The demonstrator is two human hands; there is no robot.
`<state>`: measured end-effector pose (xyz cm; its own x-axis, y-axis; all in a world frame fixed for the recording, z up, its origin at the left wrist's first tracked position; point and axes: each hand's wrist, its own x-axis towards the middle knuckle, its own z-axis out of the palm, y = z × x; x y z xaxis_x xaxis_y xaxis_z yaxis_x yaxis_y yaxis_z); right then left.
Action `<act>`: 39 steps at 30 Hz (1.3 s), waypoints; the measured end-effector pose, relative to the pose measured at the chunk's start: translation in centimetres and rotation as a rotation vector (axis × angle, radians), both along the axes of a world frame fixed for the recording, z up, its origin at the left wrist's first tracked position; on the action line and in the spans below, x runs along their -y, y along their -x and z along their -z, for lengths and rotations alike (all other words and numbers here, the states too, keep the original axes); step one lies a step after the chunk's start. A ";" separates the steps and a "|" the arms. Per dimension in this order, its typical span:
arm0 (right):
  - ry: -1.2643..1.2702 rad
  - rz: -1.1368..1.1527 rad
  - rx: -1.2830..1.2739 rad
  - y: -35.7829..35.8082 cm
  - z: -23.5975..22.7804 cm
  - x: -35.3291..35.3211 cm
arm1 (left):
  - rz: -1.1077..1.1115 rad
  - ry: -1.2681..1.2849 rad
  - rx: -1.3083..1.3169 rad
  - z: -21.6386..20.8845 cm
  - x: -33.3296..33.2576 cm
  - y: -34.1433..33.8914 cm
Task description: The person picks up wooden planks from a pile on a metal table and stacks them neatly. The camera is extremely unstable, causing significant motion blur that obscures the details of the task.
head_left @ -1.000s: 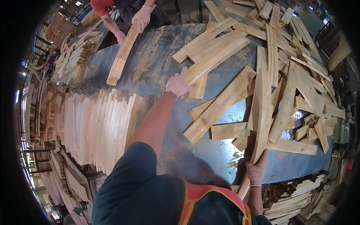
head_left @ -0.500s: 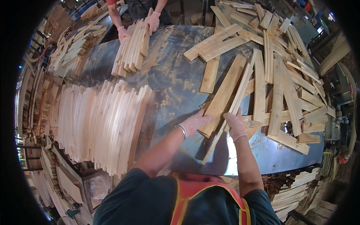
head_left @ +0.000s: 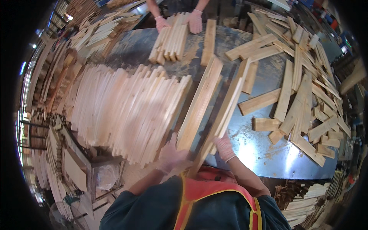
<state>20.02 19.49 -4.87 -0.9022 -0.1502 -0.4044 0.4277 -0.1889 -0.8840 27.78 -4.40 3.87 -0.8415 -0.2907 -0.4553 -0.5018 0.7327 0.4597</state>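
Left hand (head_left: 170, 155) gripping near end of long wooden slat (head_left: 200, 103); right hand (head_left: 224, 147) clamped on second slat (head_left: 226, 111) just beside it, both slats angled up off metal counter (head_left: 260, 149). Step in hand, likely: carrying pair toward upright row of stacked slats (head_left: 126, 107) at left. Next move calls for aligning slats beside row's end. Co-worker's gloved hands (head_left: 195, 21) on small bundle (head_left: 170, 40) across counter

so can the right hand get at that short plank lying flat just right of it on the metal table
Probably yes: the short plank lies alone on bare table, nothing between. But the right hand already grips a long plank.
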 end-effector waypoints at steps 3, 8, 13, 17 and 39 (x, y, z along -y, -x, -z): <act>-0.838 -1.054 -0.212 -2.0 0.1 4.7 | 0.172 0.066 0.160 -1.4 2.7 -4.9; -0.795 -1.424 -0.235 -2.4 -1.9 9.3 | 0.333 0.356 -0.315 1.5 3.0 -5.1; -0.636 -1.120 -0.308 8.9 -2.8 0.2 | 0.446 0.537 -0.370 4.2 1.1 -0.7; -0.973 -0.235 -0.471 19.8 -4.5 -14.8 | 0.478 0.598 -0.116 1.4 -1.2 2.8; -1.611 -0.115 -0.135 26.3 -3.5 -28.4 | -0.081 -0.454 -0.297 2.8 -12.9 51.2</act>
